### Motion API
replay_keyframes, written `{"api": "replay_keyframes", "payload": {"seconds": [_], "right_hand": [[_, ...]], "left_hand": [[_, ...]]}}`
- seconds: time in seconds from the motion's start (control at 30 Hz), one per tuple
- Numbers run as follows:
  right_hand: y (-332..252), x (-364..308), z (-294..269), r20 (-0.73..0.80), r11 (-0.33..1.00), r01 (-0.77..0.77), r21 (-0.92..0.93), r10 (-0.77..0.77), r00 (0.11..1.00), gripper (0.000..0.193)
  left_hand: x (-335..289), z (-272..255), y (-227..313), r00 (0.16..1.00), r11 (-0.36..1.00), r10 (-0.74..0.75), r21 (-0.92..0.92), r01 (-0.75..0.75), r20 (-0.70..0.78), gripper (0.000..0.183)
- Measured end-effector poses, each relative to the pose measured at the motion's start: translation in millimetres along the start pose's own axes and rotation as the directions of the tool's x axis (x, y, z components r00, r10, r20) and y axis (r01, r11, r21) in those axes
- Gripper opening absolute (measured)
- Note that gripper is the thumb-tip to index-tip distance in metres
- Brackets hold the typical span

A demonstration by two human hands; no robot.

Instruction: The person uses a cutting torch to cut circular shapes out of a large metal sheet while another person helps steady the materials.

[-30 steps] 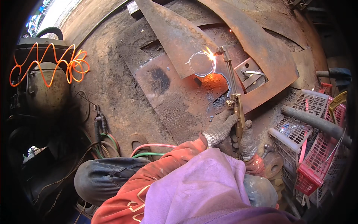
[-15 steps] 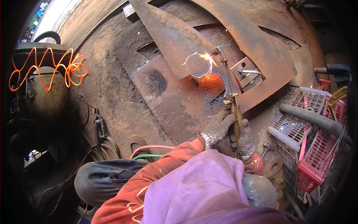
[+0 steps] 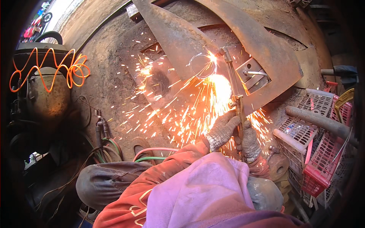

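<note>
Both my hands, in grey knitted gloves, grip a brass-coloured cutting torch (image 3: 238,112). My left hand (image 3: 223,128) wraps it from the left, and my right hand (image 3: 251,141) closes round it from the right, a little nearer to me. The torch's long tube points away from me, its head bent over a rusty steel plate (image 3: 182,40). At the tip, a bright flame meets the rim of a circle (image 3: 197,67) marked or cut on that plate. White-hot glare and a spray of sparks (image 3: 190,117) pour out below, hiding the plate's near edge.
A curved steel sheet (image 3: 262,41) with a square cutout lies on the right. Plastic baskets (image 3: 323,163) and a grey pipe (image 3: 319,121) stand at the right. Coiled orange hose (image 3: 72,72) hangs at left, near a rusty cylinder (image 3: 47,95). Pink and green hoses (image 3: 152,152) run beside my left knee.
The small flame with a glowing orange patch has turned into a bright white burst, with sparks flying toward me and to the left. My hands and the torch have barely moved.
</note>
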State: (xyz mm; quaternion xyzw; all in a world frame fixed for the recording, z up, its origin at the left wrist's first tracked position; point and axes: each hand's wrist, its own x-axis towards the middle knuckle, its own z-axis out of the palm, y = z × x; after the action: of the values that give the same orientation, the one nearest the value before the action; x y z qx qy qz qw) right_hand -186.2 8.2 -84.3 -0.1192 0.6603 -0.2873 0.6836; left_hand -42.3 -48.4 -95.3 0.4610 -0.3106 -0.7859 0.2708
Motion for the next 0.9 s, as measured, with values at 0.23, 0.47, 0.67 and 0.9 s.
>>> {"api": "replay_keyframes", "payload": {"seconds": [0.23, 0.47, 0.67, 0.9], "right_hand": [[-6, -4, 0, -0.014, 0.996, 0.042, -0.083, -0.043, 0.999, 0.06], [-5, -1, 3, 0.047, 0.996, 0.084, -0.023, -0.083, 0.995, 0.058], [-5, 0, -4, 0.051, 0.99, 0.092, -0.105, -0.087, 0.995, 0.06], [-5, 3, 3, 0.003, 0.999, -0.037, -0.019, 0.037, 0.999, 0.059]], "left_hand": [[2, -3, -2, 0.999, 0.994, -0.003, 0.107, -0.001, 0.037, 0.033], [2, -6, -3, 0.999, 0.992, -0.033, 0.12, 0.034, -0.006, 0.034], [6, -3, -10, 0.998, 0.995, 0.063, 0.079, -0.061, -0.024, 0.033], [0, -5, 0, 0.999, 0.998, -0.035, 0.051, 0.036, -0.021, 0.034]]}}
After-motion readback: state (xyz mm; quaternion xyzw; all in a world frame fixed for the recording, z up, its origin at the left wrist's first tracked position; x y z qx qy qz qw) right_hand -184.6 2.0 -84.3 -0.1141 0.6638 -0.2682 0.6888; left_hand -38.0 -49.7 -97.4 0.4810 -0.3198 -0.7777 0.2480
